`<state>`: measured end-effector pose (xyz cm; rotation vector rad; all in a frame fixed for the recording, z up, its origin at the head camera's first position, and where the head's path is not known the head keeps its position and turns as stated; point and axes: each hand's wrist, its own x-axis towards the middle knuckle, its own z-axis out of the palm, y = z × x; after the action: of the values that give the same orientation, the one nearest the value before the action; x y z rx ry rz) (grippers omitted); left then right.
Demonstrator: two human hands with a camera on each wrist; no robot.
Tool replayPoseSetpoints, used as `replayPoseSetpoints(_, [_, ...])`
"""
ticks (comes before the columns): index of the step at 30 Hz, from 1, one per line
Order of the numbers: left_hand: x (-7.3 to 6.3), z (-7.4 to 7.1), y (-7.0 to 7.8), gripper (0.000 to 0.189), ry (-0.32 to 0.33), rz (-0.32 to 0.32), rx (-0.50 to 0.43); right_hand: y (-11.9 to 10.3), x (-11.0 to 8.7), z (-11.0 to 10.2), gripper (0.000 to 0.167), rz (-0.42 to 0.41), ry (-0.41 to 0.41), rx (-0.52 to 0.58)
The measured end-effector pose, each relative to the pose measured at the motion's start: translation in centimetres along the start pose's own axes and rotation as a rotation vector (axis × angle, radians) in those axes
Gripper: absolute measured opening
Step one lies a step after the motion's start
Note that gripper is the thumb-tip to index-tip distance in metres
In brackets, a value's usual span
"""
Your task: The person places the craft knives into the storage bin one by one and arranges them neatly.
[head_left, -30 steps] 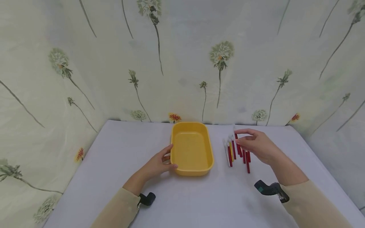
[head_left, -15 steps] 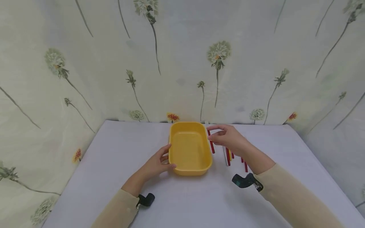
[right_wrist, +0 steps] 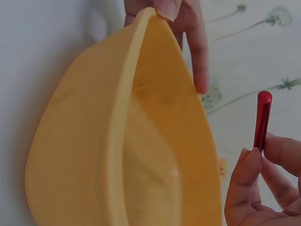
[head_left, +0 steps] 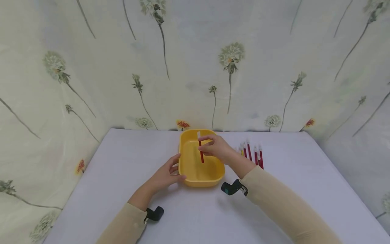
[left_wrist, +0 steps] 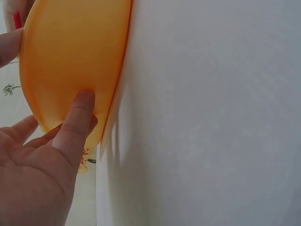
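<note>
A slim red pen-like stick (head_left: 202, 157) with a clear end is pinched between the thumb and fingers of my right hand (head_left: 217, 147). That hand holds it tilted over the yellow tray (head_left: 201, 184), apart from the tray floor. In the right wrist view, the red stick's round, shiny end (right_wrist: 264, 98) points up past the fingertips. My left hand (head_left: 166, 174) holds the tray's near left corner. The left wrist view shows its thumb (left_wrist: 10, 46) at the rim and other fingers (left_wrist: 77, 115) against the outer wall.
Several similar sticks (head_left: 249, 151), mostly red with clear ends and one yellow, lie right of the tray, partly hidden by my right forearm. They rest on a white-covered table (head_left: 146, 145). A flower-printed backdrop (head_left: 192, 67) rises behind and along both sides.
My right hand has carried the red stick leftward from the group of sticks, across the tray's right rim, to above the tray. My left hand has stayed on the tray corner.
</note>
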<state>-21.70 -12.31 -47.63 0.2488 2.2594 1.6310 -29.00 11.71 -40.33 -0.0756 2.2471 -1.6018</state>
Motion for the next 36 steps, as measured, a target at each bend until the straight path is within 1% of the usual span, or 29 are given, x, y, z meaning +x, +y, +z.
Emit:
replayPoseSetpoints(5, [0.0, 0.0, 0.2, 0.094, -0.010, 0.001, 0.013, 0.7, 1.5, 1.5, 0.044, -0.013, -0.011, 0.031])
replayPoseSetpoints(8, [0.1, 0.0, 0.1, 0.094, -0.018, 0.016, 0.014, 1.2, 2.3, 2.5, 0.041, -0.007, -0.013, -0.001])
replayPoseSetpoints(13, [0.0, -0.1, 0.0, 0.093, -0.024, 0.030, 0.016, 2.1, 3.3, 3.9, 0.035, -0.003, -0.005, -0.118])
replayPoseSetpoints(15, [0.0, -0.1, 0.1, 0.094, -0.023, 0.027, 0.021, 2.4, 3.7, 4.3, 0.032, -0.003, -0.006, -0.129])
replayPoseSetpoints(18, [0.1, -0.1, 0.1, 0.094, -0.023, 0.029, 0.028, 3.1, 4.2, 4.7, 0.031, -0.016, -0.033, -0.112])
replayPoseSetpoints(23, [0.0, 0.0, -0.1, 0.094, -0.032, 0.030, 0.022, 4.0, 4.7, 5.2, 0.030, -0.025, -0.065, -0.106])
replayPoseSetpoints(27, [0.0, 0.0, -0.2, 0.093, -0.026, 0.014, 0.027, 4.2, 4.7, 5.5, 0.030, -0.006, -0.068, -0.115])
replayPoseSetpoints(31, [0.0, 0.0, -0.2, 0.093, -0.022, 0.009, 0.025, 4.1, 4.5, 5.9, 0.031, 0.009, -0.053, -0.129])
replayPoseSetpoints(36, [0.0, 0.1, -0.2, 0.093, -0.022, 0.015, 0.015, 4.0, 4.4, 6.2, 0.032, -0.008, -0.026, -0.143])
